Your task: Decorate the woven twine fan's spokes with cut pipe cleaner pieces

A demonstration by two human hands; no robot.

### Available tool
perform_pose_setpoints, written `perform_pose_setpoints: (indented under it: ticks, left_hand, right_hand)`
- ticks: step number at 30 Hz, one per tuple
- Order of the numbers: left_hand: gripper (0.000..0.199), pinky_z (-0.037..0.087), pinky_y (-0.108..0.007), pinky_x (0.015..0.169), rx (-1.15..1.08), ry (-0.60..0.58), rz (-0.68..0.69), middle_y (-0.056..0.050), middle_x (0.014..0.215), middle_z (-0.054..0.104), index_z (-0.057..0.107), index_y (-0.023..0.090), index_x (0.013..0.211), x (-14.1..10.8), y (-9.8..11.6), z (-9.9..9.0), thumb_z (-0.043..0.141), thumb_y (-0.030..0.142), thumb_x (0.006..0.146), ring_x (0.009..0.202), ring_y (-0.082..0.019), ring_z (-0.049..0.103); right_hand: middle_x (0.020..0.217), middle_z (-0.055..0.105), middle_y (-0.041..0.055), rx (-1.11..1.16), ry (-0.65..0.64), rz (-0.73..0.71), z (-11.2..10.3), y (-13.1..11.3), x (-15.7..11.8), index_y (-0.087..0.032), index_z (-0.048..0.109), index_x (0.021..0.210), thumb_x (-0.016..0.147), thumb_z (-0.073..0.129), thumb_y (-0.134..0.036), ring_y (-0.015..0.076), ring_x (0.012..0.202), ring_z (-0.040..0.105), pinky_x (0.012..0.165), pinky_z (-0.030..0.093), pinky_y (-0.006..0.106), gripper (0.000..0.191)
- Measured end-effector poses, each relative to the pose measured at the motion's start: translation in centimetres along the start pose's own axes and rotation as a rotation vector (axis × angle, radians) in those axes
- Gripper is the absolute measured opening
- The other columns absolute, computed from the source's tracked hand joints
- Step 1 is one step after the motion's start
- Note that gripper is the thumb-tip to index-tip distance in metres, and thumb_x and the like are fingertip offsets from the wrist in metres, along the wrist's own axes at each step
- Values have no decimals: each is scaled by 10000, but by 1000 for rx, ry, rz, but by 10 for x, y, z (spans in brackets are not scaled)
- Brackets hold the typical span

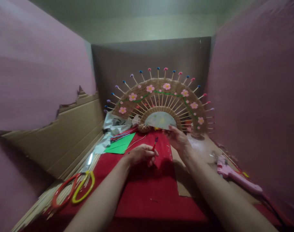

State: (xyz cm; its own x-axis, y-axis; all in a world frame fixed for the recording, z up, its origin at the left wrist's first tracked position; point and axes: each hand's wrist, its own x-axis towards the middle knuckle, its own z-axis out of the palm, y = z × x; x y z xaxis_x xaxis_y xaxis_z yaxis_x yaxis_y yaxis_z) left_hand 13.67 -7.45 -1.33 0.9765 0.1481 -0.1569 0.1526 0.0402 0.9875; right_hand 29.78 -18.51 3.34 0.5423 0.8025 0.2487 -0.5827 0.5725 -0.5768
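My left hand is closed around a slim red pen-like stick whose dark purple end points up. Its exact kind is hard to make out. My right hand grips the lower edge of a large half-round fan, which stands upright. The fan has a brown twine-wrapped band with pink flowers and a green vine, thin wooden ribs, and blue, purple and pink balls on the rib tips. At its base sits a pale half-disc, right beside my right fingers.
Orange-and-yellow scissors lie on thin wooden sticks at left, below torn cardboard. Green paper and a twine ball are behind my left hand. A pink glue gun lies at right. Red cloth covers the table.
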Motion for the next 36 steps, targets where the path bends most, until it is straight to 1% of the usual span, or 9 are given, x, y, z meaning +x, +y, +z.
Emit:
perform_pose_setpoints:
  ticks: [3, 8, 13, 17, 21, 26, 28, 31, 36]
  left_hand:
    - [243, 433, -189, 421, 50, 10, -46, -21, 632, 640, 652, 123, 852, 0, -2, -5, 670, 273, 661, 478, -114, 598]
    - [166, 194, -152, 290, 206, 1, -170, -9, 513, 614, 662, 118, 690, -2, -5, -15, 694, 272, 640, 332, -75, 491]
    - [246, 199, -149, 288, 264, -2, -220, 0, 471, 592, 650, 122, 651, -6, -2, -22, 735, 349, 608, 310, -76, 484]
    - [293, 180, -151, 274, 207, 58, -143, -10, 489, 590, 611, 110, 643, -4, 0, -20, 725, 380, 634, 306, -67, 465]
    - [363, 272, -141, 300, 54, 134, 11, -25, 669, 630, 590, 113, 855, 5, -2, -1, 693, 421, 691, 381, -57, 503]
    - [664, 437, -180, 421, -120, 84, 147, -79, 919, 636, 412, 187, 1244, 18, -6, 46, 666, 501, 717, 597, -131, 641]
    - [666, 459, -199, 448, -159, 17, 172, -73, 864, 640, 439, 181, 1221, 20, -10, 63, 683, 512, 697, 637, -165, 660]
    - [490, 421, -203, 422, -149, -178, 106, -53, 689, 644, 590, 124, 958, 20, -18, 80, 695, 514, 680, 508, -143, 617]
    - [430, 379, -193, 444, -30, -360, -22, 2, 580, 631, 677, 141, 891, 16, -26, 83, 709, 512, 677, 453, -91, 556]
  right_hand:
    - [650, 698, -32, -20, 0, -2, 8, -6, 12, -188, 630, 692, 676, 657, -71, 124, 583, 644, 601, 542, 246, 122]
    - [627, 684, -40, -48, -14, -19, 20, -11, 42, -198, 620, 705, 686, 655, -71, 123, 586, 645, 593, 538, 242, 133]
    - [604, 680, -45, -54, -20, -27, 22, -5, 63, -206, 610, 687, 679, 670, -80, 119, 574, 643, 587, 542, 235, 140]
    - [584, 678, -34, -51, -5, -5, 17, 6, 67, -199, 612, 662, 685, 663, -90, 119, 555, 637, 567, 538, 227, 123]
    - [619, 693, -29, -34, 19, 2, 14, 15, 69, -192, 619, 678, 695, 659, -100, 113, 565, 641, 577, 536, 217, 102]
    - [631, 689, -37, -11, 12, 7, 19, 29, 68, -203, 625, 725, 685, 685, -122, 136, 599, 654, 616, 555, 259, 109]
    - [632, 690, -31, -4, 0, 12, 23, 35, 66, -199, 630, 728, 678, 680, -108, 138, 592, 650, 601, 555, 259, 115]
    - [624, 686, -31, 3, -23, 6, 30, 36, 63, -194, 633, 716, 673, 664, -79, 129, 572, 641, 555, 547, 237, 126]
    - [644, 687, -45, 17, -27, -90, 35, 16, 68, -187, 618, 701, 665, 658, -56, 105, 548, 630, 530, 538, 212, 141]
